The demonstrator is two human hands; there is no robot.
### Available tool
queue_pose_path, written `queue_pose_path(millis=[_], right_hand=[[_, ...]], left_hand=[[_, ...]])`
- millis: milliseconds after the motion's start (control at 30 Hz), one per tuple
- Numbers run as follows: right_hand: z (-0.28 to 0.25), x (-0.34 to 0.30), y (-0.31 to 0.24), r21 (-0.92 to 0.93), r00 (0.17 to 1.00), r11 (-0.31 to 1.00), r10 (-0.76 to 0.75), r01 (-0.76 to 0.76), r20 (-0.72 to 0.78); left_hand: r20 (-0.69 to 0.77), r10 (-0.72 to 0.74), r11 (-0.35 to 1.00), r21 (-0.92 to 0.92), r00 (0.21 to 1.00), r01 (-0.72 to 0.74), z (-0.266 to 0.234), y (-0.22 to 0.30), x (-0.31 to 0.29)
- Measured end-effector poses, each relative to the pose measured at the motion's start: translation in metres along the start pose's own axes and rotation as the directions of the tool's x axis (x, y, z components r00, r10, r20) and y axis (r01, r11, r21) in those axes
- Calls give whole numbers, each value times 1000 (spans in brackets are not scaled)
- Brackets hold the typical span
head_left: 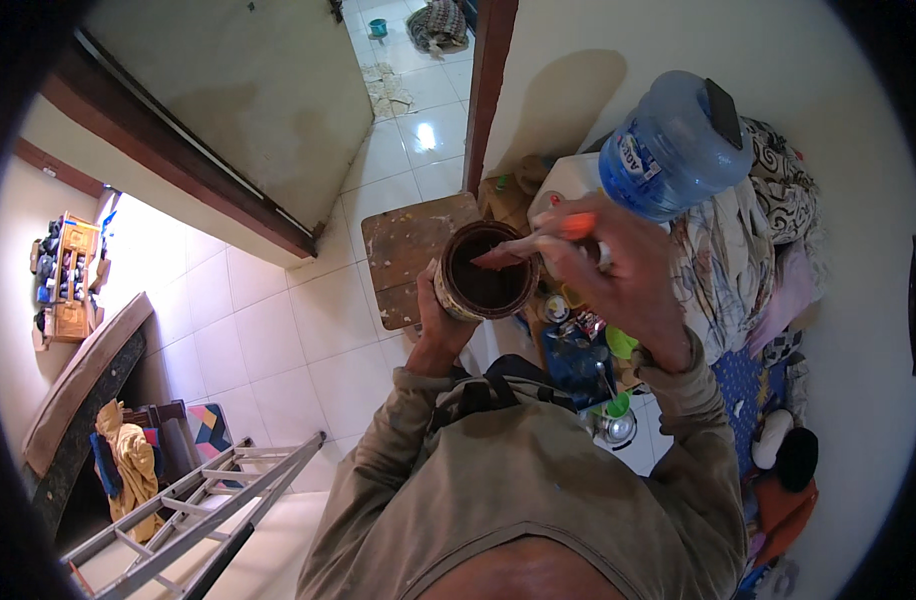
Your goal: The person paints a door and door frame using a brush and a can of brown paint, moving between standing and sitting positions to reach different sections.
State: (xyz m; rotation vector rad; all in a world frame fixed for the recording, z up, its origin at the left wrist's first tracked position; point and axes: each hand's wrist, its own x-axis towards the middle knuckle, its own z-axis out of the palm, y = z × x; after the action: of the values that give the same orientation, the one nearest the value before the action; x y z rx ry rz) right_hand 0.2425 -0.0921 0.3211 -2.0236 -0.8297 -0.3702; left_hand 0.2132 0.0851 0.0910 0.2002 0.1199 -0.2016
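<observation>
At seven o'clock one metal ladder (203, 500) leans in over the white tiled floor (278, 340), and just above centre one worn wooden board (410, 255) lies at eleven o'clock of the single paint tin (485, 271). One left hand (440, 325) is wrapped round that tin from below, while one right hand (618, 270) at three o'clock of it pinches one brush (523, 250) whose bristles dip into the tin. One blue water jug (668, 145) sits at one o'clock
</observation>
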Motion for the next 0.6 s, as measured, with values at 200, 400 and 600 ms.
queue_pose_path(millis=[200, 400, 600], right_hand=[[49, 15, 28, -211, 967, 972, -48, 102, 250], [70, 24, 41, -205, 962, 976, -19, 77, 271], [69, 34, 56, -187, 970, 977, -59, 105, 235]], left_hand=[[-19, 2, 1000, 28, 1000, -2, 5, 18, 2], [4, 37, 998, 47, 999, -37, 5, 33, 6], [-85, 22, 999, 50, 996, -17, -1, 36, 18]])
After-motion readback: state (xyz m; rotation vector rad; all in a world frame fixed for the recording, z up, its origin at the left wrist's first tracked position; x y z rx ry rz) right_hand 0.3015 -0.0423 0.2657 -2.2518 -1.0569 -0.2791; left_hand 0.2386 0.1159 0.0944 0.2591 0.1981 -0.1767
